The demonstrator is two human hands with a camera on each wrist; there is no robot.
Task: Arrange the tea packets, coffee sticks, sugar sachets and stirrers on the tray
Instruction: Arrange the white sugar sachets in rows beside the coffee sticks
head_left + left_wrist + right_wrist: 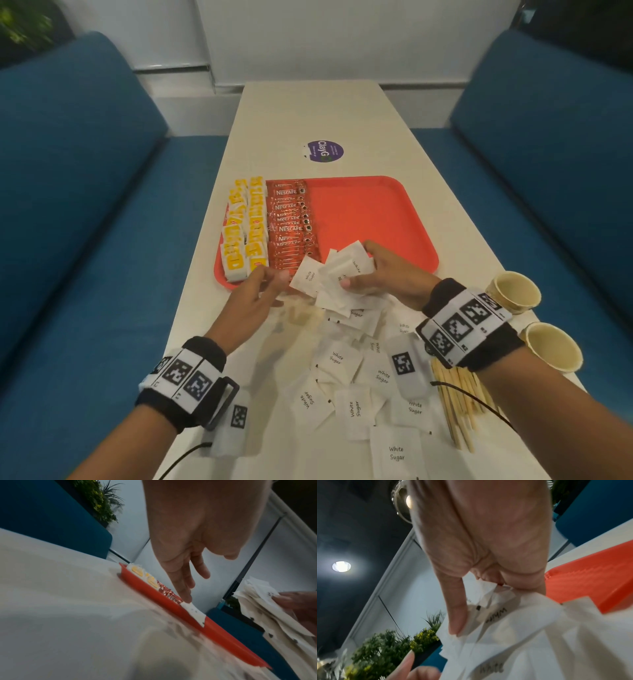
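From the head camera, looking down a long white table (308, 113) between blue bench seats, a red tray (370, 212) lies crosswise; its left part already holds two rows of yellow tea packets (243, 226) and, beside them, a row of red coffee sticks (289, 222), leaving the right part bare, presumably for what remains. At the tray's near edge the right hand (380, 274) grips a fanned bunch of white sugar sachets (337, 270) between thumb and curled fingers, likely gathered so they can be laid down as a group. The left hand (260, 291) reaches toward that bunch with fingers extended and nearly straight, touching a sachet at the near rim. More loose sachets (346, 390) lie scattered on the table near the person, wooden stirrers (455, 404) rest in a bundle under the right forearm, and two paper cups (534, 318) stand at the right edge; a purple round sticker (323, 150) sits beyond the tray. From the left wrist camera, blurred, the extended fingertips (186, 596) press one sachet (194, 612) that lies over the tray's rim, next to the coffee sticks, perhaps to steady it. From the right wrist camera, the thumb (456, 609) and folded fingers pinch the crumpled sachet tops, with the tray just beyond. The scattered sachets and the stirrers crowd the near table and could be brushed by either forearm.
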